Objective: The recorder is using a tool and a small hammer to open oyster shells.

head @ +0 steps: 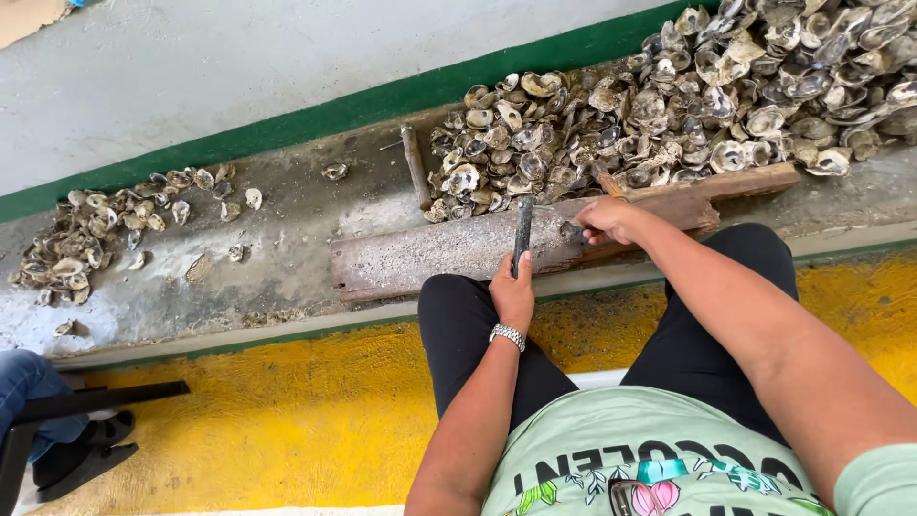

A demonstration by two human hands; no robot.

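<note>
**A:** Far off to the left of my left hand [513,291], what's that scatter?

**B:** Small heap of shells [91,234] on the gritty concrete ledge [287,239], grey-white, flaky, cupped. I'd guess it lies well apart from the rest so the two lots don't mix. Lower left, another person's leg [24,382] in jeans and a dark sandal by a black chair.

**A:** And my left hand itself?

**B:** Fingers are wrapped tight round a dark metal bar [522,234], held near upright with its top over the plank [458,250]. A fist grip like that suits a tool that's heavy and used for striking, I'd say. Steel watch [508,335] on the wrist.

**A:** The plank?

**B:** Rough, weathered timber, crusted pale with shell grit, lying across the ledge just ahead of my knees. It looks like a working block: firm and within easy reach of both hands.

**A:** Right hand [604,220]?

**B:** To the right of the bar, curled down on the plank, fingertips pinching a small dark oyster [571,229] against the wood. That pins it steady close beside the bar's tip.

**A:** Beyond it?

**B:** Above and right of that hand, a big pile [688,105] of rough, ruffled shells, pearly inside, banked against the green-edged wall. A short rusty stick [415,164] lies at its left edge.
</note>
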